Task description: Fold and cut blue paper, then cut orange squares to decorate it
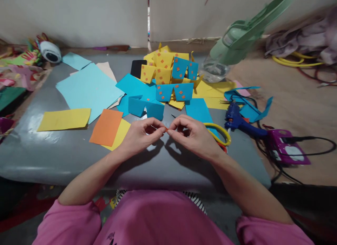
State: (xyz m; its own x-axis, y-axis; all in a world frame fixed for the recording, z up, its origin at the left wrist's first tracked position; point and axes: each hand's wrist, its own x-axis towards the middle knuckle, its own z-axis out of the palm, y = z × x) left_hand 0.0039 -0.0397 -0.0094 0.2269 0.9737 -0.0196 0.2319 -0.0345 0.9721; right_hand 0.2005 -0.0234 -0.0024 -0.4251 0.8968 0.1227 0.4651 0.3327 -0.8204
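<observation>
My left hand (140, 134) and my right hand (192, 134) meet fingertip to fingertip over the grey table (65, 157). Both are pinched shut on a tiny orange paper scrap (166, 128) between them. Just beyond the fingers lies a folded blue paper shape (146, 107). Behind it is a pile of yellow and blue folded pieces (168, 74) dotted with small orange squares. Yellow-handled scissors (219, 132) lie right beside my right hand.
An orange sheet (106, 126), a yellow sheet (64, 119) and a light blue sheet (88, 87) lie at left. A blue glue gun (240, 121) and a purple power strip (285, 146) sit at right. A green-lidded water bottle (231, 45) stands behind.
</observation>
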